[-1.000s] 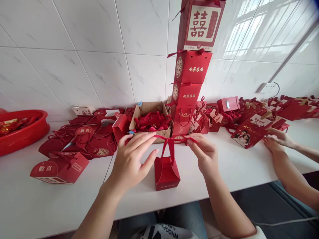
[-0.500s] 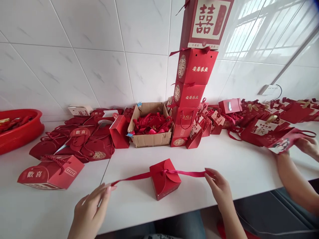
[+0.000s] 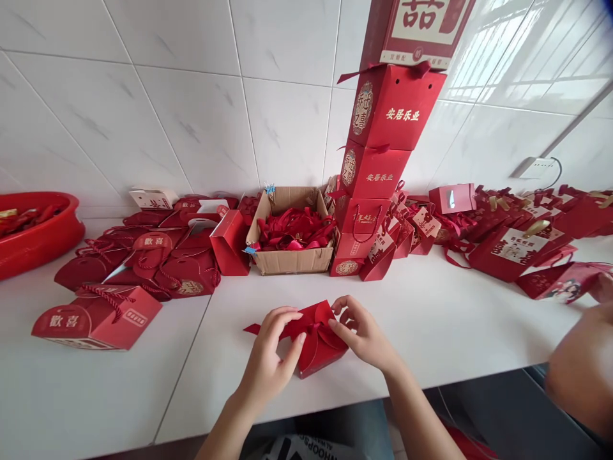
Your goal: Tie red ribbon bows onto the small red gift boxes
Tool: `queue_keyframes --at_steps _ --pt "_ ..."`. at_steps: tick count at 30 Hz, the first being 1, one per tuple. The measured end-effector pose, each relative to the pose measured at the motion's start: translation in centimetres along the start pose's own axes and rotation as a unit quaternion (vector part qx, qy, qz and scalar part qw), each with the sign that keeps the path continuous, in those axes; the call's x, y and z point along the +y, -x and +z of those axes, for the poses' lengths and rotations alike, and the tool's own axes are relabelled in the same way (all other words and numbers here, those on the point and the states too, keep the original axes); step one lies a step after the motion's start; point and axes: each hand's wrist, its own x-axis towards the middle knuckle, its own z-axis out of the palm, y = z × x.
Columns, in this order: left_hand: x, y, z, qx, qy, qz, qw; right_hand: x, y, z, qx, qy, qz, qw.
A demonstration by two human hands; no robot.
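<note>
On the white table before me sits a small red gift box (image 3: pixel 323 354), its curved top flaps meeting under a knot. A red ribbon (image 3: pixel 251 328) is tied there, with one end trailing left past my wrist side. My left hand (image 3: pixel 272 351) rests at the box's left edge, thumb and forefinger apart over the ribbon. At the right side, my right hand (image 3: pixel 361 329) has curved fingers, thumb and forefinger apart, close to the top flap. Neither hand plainly grips the ribbon; the right ribbon end is hidden.
Behind the box stands a cardboard carton (image 3: pixel 292 260) of red ribbons, beside a tall stack of red boxes (image 3: pixel 371 176). Handled boxes (image 3: pixel 98 316) crowd the left, near a red basin (image 3: pixel 71 233). At right, a co-worker's arm (image 3: pixel 582 364) reaches toward a gift box (image 3: pixel 555 281).
Both my hands have come inward from the stretched ribbon ends to the box and released them. The view has shifted slightly. The co-worker's box has been lowered to the table.
</note>
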Motion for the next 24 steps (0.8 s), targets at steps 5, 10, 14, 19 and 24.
queue_keyframes --at_steps 5,10,14,19,24 --pt "-0.7 0.1 0.6 0.014 0.013 -0.006 1.000 0.5 0.6 0.4 -0.021 -0.086 0.059 0.994" --pt "-1.0 -0.1 0.9 0.016 0.050 -0.030 0.998 0.6 1.4 0.9 -0.001 -0.072 0.089 0.993" --pt "-1.0 -0.4 0.8 -0.015 0.131 -0.076 0.988 0.8 2.0 1.2 0.031 -0.050 0.102 0.993" --pt "-0.8 -0.8 0.4 -0.062 0.130 -0.155 0.977 1.1 2.4 1.4 0.053 -0.018 0.101 0.993" --pt "-0.5 -1.4 0.0 -0.099 0.131 -0.227 0.960 1.3 2.4 1.3 0.057 0.013 0.114 0.992"
